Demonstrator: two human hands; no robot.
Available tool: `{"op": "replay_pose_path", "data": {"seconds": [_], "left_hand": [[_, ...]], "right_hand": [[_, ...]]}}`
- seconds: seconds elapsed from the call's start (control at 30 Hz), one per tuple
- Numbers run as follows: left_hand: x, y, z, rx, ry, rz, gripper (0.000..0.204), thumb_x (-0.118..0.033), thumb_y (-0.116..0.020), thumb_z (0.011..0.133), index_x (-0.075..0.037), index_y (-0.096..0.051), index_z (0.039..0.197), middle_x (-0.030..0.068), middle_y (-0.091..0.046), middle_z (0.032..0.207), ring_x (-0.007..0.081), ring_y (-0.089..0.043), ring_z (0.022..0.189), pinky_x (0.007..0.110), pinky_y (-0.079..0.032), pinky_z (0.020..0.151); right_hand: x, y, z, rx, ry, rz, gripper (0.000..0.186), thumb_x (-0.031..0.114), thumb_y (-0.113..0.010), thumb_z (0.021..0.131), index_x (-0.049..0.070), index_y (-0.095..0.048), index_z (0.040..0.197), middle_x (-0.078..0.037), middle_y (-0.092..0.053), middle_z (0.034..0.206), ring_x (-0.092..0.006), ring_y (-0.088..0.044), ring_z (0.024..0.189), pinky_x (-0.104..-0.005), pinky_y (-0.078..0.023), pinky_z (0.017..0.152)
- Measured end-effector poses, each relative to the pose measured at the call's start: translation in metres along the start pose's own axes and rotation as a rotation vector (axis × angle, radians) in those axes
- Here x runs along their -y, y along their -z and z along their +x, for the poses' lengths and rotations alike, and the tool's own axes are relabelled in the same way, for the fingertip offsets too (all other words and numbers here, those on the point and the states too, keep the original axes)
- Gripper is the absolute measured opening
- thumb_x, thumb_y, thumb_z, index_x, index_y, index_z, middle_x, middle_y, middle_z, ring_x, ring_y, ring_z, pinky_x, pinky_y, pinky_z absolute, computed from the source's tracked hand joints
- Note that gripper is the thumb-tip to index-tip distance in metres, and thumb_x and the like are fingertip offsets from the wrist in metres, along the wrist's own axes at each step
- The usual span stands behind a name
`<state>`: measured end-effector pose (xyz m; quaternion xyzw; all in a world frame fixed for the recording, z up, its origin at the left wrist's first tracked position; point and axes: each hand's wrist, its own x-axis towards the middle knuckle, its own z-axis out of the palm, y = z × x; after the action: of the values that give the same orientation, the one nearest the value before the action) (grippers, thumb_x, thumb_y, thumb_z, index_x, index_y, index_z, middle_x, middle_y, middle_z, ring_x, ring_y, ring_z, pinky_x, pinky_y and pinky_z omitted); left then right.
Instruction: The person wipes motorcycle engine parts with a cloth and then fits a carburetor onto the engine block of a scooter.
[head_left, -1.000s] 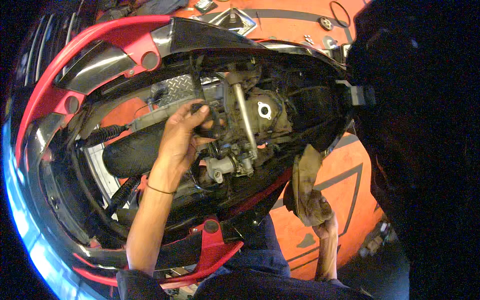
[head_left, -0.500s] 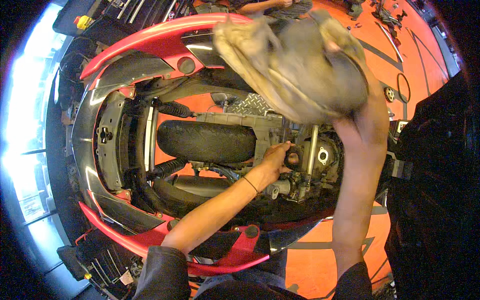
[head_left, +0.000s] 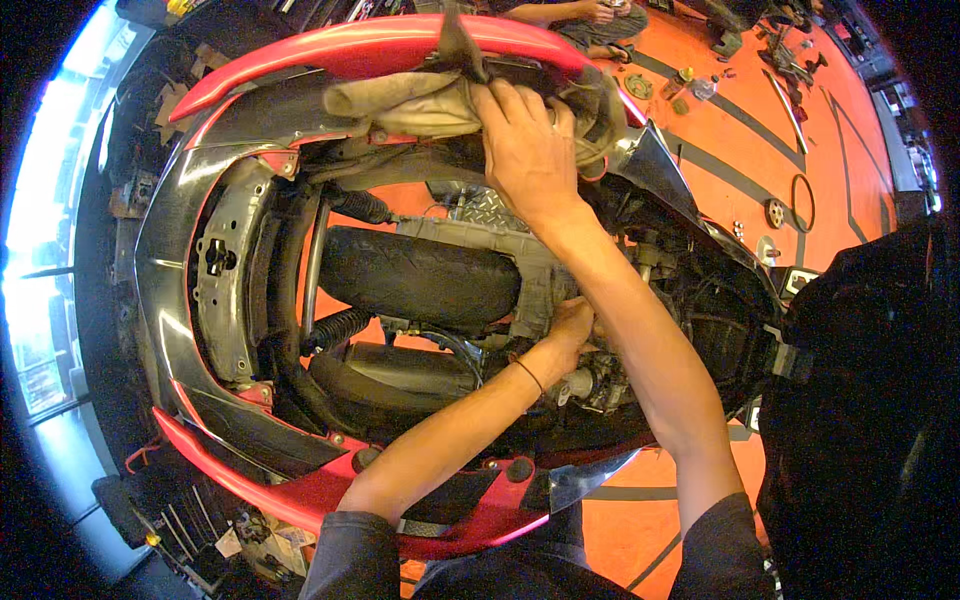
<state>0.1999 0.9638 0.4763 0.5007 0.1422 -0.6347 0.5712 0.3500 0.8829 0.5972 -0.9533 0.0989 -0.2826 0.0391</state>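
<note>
A scooter with red and black body panels (head_left: 330,52) lies open below me, its rear tyre (head_left: 420,275) and engine (head_left: 540,275) exposed. My left hand (head_left: 570,330) is down among the engine parts, fingers curled; my right forearm partly covers them, so what they hold is hidden. Close by sits a silver cylindrical part (head_left: 578,386). Over the far body panel lies a crumpled, dirty tan-grey rag (head_left: 425,105). My right hand (head_left: 530,145) is closed on this rag, fingers bent into it.
Shock absorbers (head_left: 338,330) flank the tyre. On the orange floor (head_left: 740,150) beyond are bottles (head_left: 703,88), a round metal part (head_left: 774,213) and a black belt ring (head_left: 803,203). Another person's hand (head_left: 597,12) shows at the top. The dark seat-like shape (head_left: 860,400) fills the right side.
My right hand has swung the rag from above the engine leftward and down onto the far body panel. My left hand stays at the engine, now partly covered by my right forearm.
</note>
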Motion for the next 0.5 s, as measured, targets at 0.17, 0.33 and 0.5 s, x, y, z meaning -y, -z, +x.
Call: {"op": "replay_pose_path", "data": {"seconds": [0.17, 0.33, 0.5], "left_hand": [[0.011, 0.008, -0.013, 0.095, -0.328, 0.19, 0.033, -0.033, -0.05, 0.091, -0.008, -0.055, 0.113, 0.008, -0.059, 0.112, 0.0188, -0.054, 0.101, 0.046, -0.04, 0.093], [0.007, 0.037, 0.0, 0.367, -0.174, 0.083, 0.032, -0.019, -0.043, 0.095, -0.002, -0.05, 0.122, 0.0044, -0.058, 0.086, 0.014, -0.055, 0.079, 0.028, -0.047, 0.077], [-0.016, 0.048, 0.025, 0.475, 0.116, -0.304, 0.027, -0.02, -0.042, 0.097, 0.001, -0.052, 0.112, 0.0037, -0.055, 0.084, 0.0133, -0.051, 0.069, 0.021, -0.042, 0.055]], "right_hand": [[-0.01, -0.023, 0.042, 0.169, -0.326, 0.223, 0.031, 0.026, -0.049, 0.083, 0.001, -0.067, 0.083, -0.022, -0.066, 0.081, -0.0386, -0.065, 0.077, -0.0458, -0.052, 0.07], [0.02, -0.042, 0.046, -0.152, -0.604, 0.273, 0.029, 0.03, -0.053, 0.077, 0.004, -0.065, 0.078, -0.02, -0.061, 0.081, -0.0331, -0.056, 0.083, -0.0449, -0.042, 0.075], [0.022, -0.038, 0.018, -0.55, -0.332, 0.455, 0.038, 0.031, -0.07, 0.066, 0.001, -0.063, 0.089, -0.016, -0.056, 0.097, -0.0315, -0.049, 0.101, -0.0474, -0.036, 0.092]]}}
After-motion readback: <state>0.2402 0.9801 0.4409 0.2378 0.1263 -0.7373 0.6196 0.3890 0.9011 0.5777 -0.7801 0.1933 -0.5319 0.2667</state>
